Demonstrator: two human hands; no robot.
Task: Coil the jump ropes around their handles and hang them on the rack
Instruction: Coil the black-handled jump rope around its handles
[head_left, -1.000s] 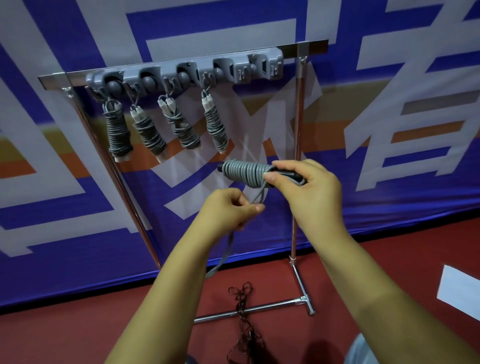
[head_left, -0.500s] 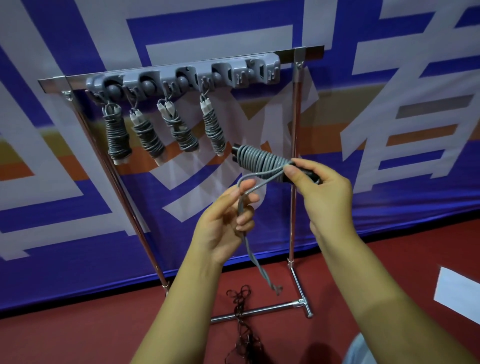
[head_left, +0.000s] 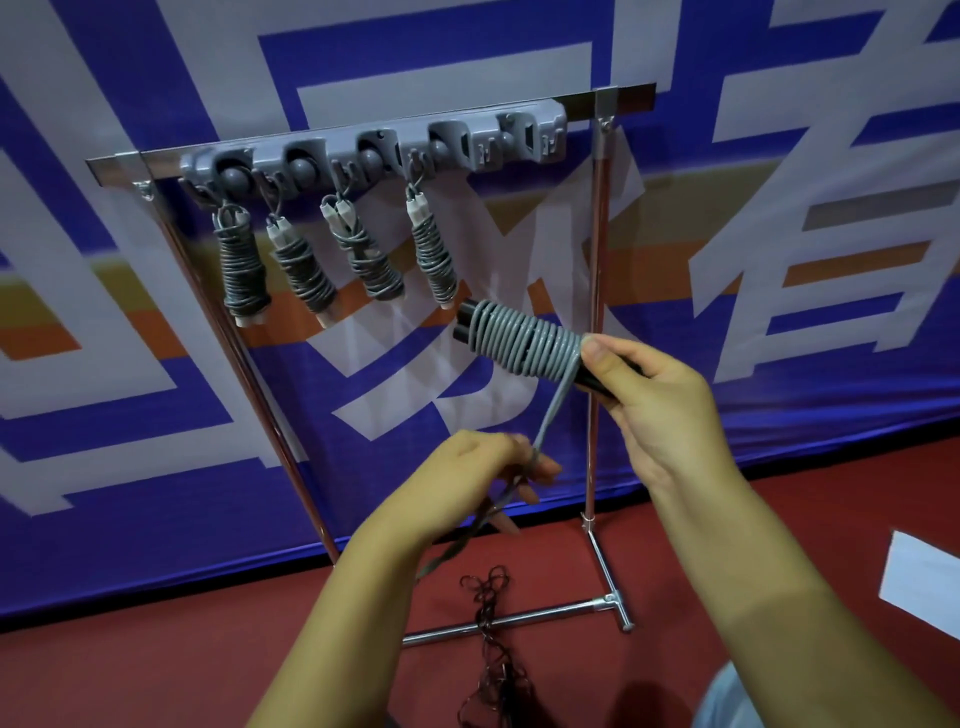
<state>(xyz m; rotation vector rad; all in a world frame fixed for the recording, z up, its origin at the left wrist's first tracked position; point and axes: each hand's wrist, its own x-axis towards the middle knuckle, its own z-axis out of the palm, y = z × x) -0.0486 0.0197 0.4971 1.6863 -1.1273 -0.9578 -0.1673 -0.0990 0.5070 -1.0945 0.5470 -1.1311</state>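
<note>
A grey jump rope (head_left: 524, 340) is wound in tight turns around two black handles held side by side. My right hand (head_left: 654, 410) grips the handles' near end, thumb pressed on the last turn. From there the rope's loose tail runs down to my left hand (head_left: 483, 480), which pinches it and holds it taut. The tail's end hangs below that hand. Behind stands the metal rack (head_left: 597, 312), whose grey hook strip (head_left: 374, 153) carries several coiled grey ropes with white handles (head_left: 431, 254). The strip's right-hand slots hold nothing.
A tangle of dark cord (head_left: 491, 639) lies on the red floor across the rack's foot bar (head_left: 519, 618). A white sheet (head_left: 919, 582) lies at the right edge. A blue and white banner (head_left: 156, 415) hangs right behind the rack.
My left hand has dropped down from the handles, pulling the rope's tail straight and taut. My right hand with the coiled handles has shifted slightly right and tilted.
</note>
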